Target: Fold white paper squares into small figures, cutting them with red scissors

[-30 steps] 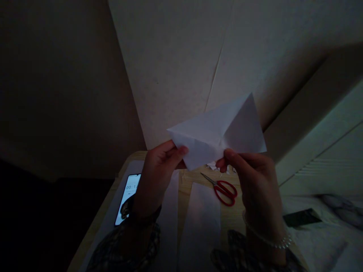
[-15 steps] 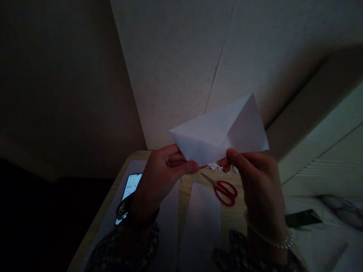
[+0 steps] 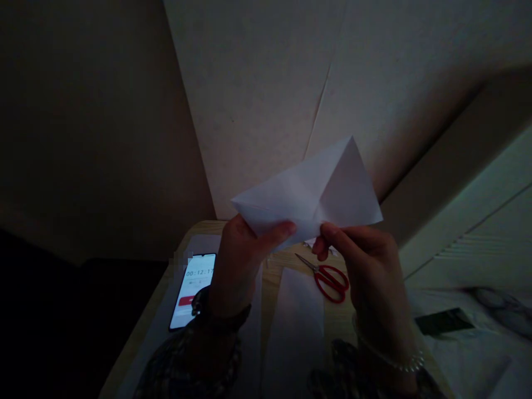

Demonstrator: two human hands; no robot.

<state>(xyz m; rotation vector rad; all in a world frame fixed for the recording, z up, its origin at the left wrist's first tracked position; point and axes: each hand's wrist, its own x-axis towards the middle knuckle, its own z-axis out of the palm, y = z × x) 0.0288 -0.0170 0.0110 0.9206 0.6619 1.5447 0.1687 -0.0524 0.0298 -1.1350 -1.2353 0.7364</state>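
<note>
Paper (image 3: 286, 194), folded, was up in the air between both hands, mostly beyond their fingertips. The left hand (image 3: 245, 249) was closed on its left part, thumb across the near face, fingers largely hidden behind. The right hand (image 3: 369, 255) was pinched on the lower edge, nearer than the left to where the creases met. The long axis ran left to right, its top corner peaking towards the right. Below, on the tabletop (image 3: 270, 285), lay red scissors (image 3: 318, 270), a sheet (image 3: 297, 321) just beside them, and, partly behind the left wrist, a phone (image 3: 193, 285).
</note>
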